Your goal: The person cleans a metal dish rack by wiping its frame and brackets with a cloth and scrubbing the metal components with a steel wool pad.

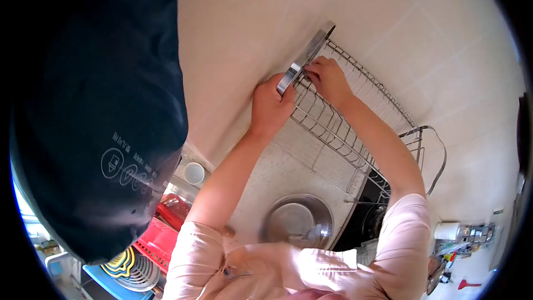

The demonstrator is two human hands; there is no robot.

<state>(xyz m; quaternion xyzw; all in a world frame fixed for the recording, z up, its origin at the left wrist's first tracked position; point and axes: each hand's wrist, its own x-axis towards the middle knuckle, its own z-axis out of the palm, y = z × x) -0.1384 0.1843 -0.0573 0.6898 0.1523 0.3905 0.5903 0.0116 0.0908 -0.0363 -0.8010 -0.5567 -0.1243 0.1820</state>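
A wire dish rack [340,128] slants across the upper middle of the head view, against a tiled wall. At its upper left end is a flat shiny metal end bracket [308,54]. My left hand [268,104] is wrapped round the lower end of this bracket, with the thumb up against it. Just to its right, my right hand [328,79] reaches over the rack's wires with fingers bent together at the bracket's inner side. Whatever those fingertips pinch there is too small to make out.
Below stands a round metal basin [297,219] on the pale counter [250,211]. A dark bag-like cover [100,105] fills the left side. A white cup [194,173], a red basket [155,241] and a grey colander [141,275] sit lower left. A black stove [361,216] lies under the rack.
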